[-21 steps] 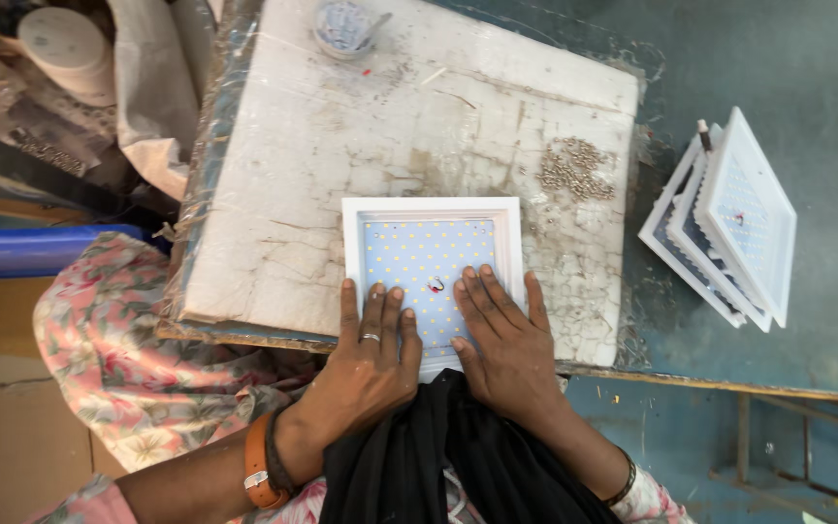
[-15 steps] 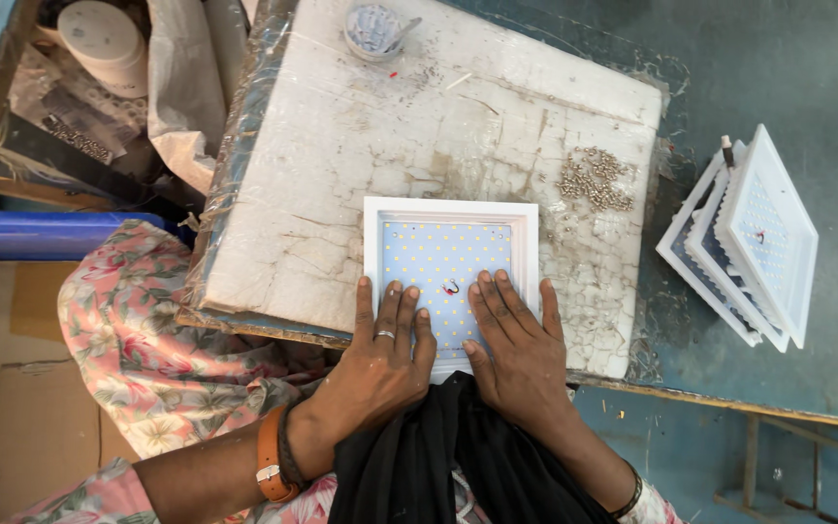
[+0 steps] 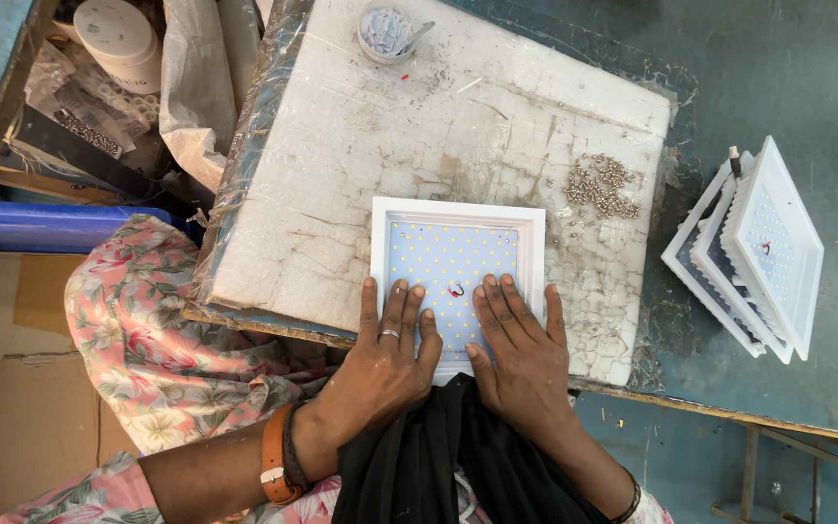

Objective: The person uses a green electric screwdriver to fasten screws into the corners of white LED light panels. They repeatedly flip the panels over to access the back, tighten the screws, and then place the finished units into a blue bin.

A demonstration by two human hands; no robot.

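2 hands lie flat on a square LED panel light (image 3: 456,279), a white frame around a pale blue board dotted with small yellow diodes. It sits on the near edge of a cracked white foam slab (image 3: 419,146) that tops the workbench. The left hand (image 3: 388,351) and the right hand (image 3: 521,349) press palm-down with fingers spread; neither is closed around anything. Between them a short red and black wire loop (image 3: 456,289) pokes up from the board.

Risks, as I judge them: the panel's near side overhangs the slab edge, above the black cloth (image 3: 438,466) in the lap, so uneven pressure could tip or slide it off. Pushing hard on the board might flex it or crush diodes. A fingertip could catch the wire loop and strain its joint. The slab is crumbly, and grit could work its way under the frame. A heap of small screws (image 3: 601,184) lies loose to the right, near enough for a sweeping wrist to scatter. Further right, 3 or so finished panels (image 3: 758,252) lean in a stack on the blue-green table (image 3: 807,78); a knock could topple them.
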